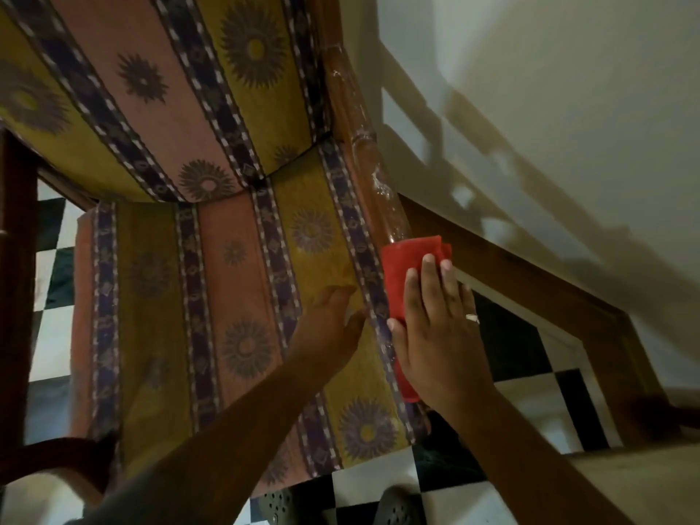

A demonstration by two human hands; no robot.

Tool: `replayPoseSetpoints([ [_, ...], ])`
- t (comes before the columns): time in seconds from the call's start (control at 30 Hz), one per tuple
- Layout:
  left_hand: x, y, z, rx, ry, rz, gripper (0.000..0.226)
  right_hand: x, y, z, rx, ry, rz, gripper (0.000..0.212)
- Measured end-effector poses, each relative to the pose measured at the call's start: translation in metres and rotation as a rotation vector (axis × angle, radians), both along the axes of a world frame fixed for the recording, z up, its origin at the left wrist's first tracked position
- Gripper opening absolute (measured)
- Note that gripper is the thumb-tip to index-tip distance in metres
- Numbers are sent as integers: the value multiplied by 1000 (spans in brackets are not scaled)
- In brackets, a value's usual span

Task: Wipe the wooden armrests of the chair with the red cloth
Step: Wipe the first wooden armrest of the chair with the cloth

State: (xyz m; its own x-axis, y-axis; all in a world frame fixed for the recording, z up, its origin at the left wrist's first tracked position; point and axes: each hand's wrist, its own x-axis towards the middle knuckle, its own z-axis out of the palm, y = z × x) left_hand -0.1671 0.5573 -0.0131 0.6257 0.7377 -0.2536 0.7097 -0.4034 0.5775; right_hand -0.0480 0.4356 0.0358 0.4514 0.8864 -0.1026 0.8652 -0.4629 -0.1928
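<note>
The right hand (pixel 435 335) is pressing the red cloth (pixel 407 274) flat, fingers spread, onto the chair's right-side wooden armrest (pixel 363 161). The left hand (pixel 333 320) is resting open on the seat cushion (pixel 212 297). Nothing is pinching the cloth — it may bunch or slide off the rounded, glossy rail, leaving the underside unwiped.

cloth (pixel 407 274) on armrest (pixel 363 157) | right hand (pixel 435 335) on cloth | left hand (pixel 329 323) on seat (pixel 212 297), left of armrest | wall (pixel 549 89) right of chair
</note>
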Motion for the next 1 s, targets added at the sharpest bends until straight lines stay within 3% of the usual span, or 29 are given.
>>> replayPoseSetpoints([
  [0.13,-5,46,-43,308,315,-342,85,17,5,-9,-52,-59,165,69],
  [0.27,-9,87,-75,415,432,-442,99,37,24,-10,-41,-93,336,65],
  [0.4,-21,90,-99,425,317,-410,99,46,51,-12,-17,-98,331,66],
  [0.53,-23,92,-104,413,283,-410,98,39,64,-14,106,182,28,70],
  [0.63,-23,95,-108,400,274,-412,98,28,54,-12,101,191,-82,67],
  [0.8,-25,97,-123,431,196,-411,98,21,45,-12,3,-45,103,61],
  [1.0,-26,96,-129,471,173,-417,98,34,68,-8,-63,-130,283,58],
])
